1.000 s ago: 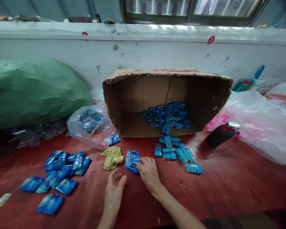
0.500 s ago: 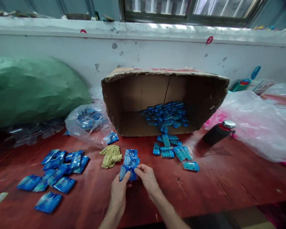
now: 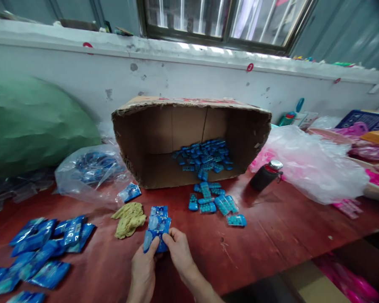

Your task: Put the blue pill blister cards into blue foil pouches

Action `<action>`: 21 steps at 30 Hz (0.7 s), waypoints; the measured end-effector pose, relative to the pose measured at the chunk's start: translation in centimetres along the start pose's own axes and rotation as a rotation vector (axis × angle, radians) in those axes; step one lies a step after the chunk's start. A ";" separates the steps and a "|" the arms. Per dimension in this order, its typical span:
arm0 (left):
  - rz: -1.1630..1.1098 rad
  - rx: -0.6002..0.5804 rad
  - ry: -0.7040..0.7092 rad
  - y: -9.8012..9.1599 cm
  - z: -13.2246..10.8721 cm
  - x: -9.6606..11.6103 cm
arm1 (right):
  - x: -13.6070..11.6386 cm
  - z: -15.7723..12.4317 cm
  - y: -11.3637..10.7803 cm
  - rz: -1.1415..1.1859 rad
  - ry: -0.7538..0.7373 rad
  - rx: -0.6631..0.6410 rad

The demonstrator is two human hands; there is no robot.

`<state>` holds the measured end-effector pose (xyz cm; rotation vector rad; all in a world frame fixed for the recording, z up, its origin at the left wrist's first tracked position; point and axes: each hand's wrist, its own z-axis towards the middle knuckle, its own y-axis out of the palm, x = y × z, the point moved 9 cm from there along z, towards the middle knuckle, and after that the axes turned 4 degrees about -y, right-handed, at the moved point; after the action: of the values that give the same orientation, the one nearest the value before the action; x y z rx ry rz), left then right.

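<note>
Both hands were closed in a pinch on a small stack of glossy blue plastic packets [image 3: 157, 227]. The left hand [image 3: 143, 269] gripped its lower left corner and the right hand [image 3: 178, 252] its lower edge. The stack was over the red wooden tabletop [image 3: 271, 235], just beside a crumpled yellow cloth [image 3: 129, 216], in front of a brown cardboard box [image 3: 189, 122] lying on its side.

blue packet [image 3: 157, 229], glossy with pale patches; table [image 3: 287, 235] dark red; far box [image 3: 189, 139] brown cardboard (red print on top); left sack [image 3: 34, 122] green; rag [image 3: 129, 218] dull yellow
</note>
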<state>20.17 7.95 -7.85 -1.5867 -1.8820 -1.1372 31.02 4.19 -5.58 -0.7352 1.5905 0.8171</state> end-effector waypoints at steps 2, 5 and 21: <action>-0.012 -0.017 -0.021 0.3 0.0 -0.3 | 0.0 -0.1 -0.5 -0.042 -0.018 0.042; -0.027 -0.041 -0.044 0.8 0.1 -0.8 | -0.4 -0.4 -1.3 -0.181 -0.093 0.121; -0.031 -0.258 -0.208 3.6 -0.7 -1.6 | -2.9 -0.5 -2.9 -0.541 -0.236 0.195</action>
<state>23.91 6.49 -7.57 -1.8851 -1.9581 -1.3179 33.62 2.23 -3.04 -0.8405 1.1586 0.3321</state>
